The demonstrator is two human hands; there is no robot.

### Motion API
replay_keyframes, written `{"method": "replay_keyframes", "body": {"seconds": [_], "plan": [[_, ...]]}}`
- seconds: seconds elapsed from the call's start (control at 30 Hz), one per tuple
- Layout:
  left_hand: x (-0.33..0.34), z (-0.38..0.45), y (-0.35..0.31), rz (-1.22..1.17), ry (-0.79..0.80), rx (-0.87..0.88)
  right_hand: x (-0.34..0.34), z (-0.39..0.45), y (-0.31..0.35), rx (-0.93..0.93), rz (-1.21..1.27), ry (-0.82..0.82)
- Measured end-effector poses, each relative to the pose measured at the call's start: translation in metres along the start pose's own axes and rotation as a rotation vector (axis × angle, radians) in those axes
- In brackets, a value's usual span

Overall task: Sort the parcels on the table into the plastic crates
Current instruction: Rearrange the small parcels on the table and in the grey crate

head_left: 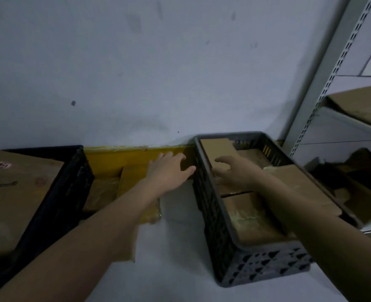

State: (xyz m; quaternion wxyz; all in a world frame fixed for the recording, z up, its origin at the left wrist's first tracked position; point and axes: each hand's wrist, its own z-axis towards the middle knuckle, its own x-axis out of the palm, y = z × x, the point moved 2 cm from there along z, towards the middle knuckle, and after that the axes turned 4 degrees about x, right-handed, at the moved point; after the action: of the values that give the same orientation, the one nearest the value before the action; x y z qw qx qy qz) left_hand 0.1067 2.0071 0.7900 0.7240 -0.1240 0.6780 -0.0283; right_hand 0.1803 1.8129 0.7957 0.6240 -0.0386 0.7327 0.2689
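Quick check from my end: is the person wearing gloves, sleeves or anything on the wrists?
No. Both the left hand and the right hand are bare, without gloves, and both forearms are uncovered as far as the frame shows. No watch, band or ring is visible on either; the dim picture could hide small details.

Stockroom or parcel-sorting area, bare scuffed wall (136, 73), slotted metal shelving upright (332, 79) with flattened cardboard (360, 103) on its shelves, perforated grey plastic crate (256, 264) and black crate (56, 197) holding brown parcels on a pale worktop (175, 247)
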Motion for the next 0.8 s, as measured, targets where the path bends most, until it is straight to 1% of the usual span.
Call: {"method": "replay_keyframes", "body": {"seconds": [0.13,0.23,0.3,0.4,0.53,0.63,0.73,0.8], "plan": [[0.006,0.005,-0.045,-0.028,0.003,-0.054,-0.027,-0.011,-0.048,-0.005,-0.033,-0.044],[0.017,0.006,-0.09,-0.059,0.007,-0.066,-0.044,-0.025,-0.08,-0.009,0.029,-0.099],[0.028,0.004,-0.12,-0.114,0.015,-0.087,-0.052,-0.033,-0.101,-0.004,0.069,-0.123],[0.048,0.004,-0.157,-0.21,0.044,-0.09,-0.058,-0.041,-0.136,0.024,0.065,-0.137],[0.072,0.005,-0.191,-0.465,0.129,-0.118,-0.063,-0.049,-0.179,0.09,0.132,-0.162],[0.089,0.005,-0.212,-0.655,0.246,-0.181,-0.055,-0.056,-0.21,0.165,0.189,-0.138],[0.105,0.004,-0.231,-0.811,0.34,-0.253,-0.034,-0.065,-0.228,0.245,0.313,-0.121],[0.116,0.001,-0.24,-0.883,0.361,-0.284,-0.018,-0.07,-0.231,0.291,0.447,-0.125]]}}
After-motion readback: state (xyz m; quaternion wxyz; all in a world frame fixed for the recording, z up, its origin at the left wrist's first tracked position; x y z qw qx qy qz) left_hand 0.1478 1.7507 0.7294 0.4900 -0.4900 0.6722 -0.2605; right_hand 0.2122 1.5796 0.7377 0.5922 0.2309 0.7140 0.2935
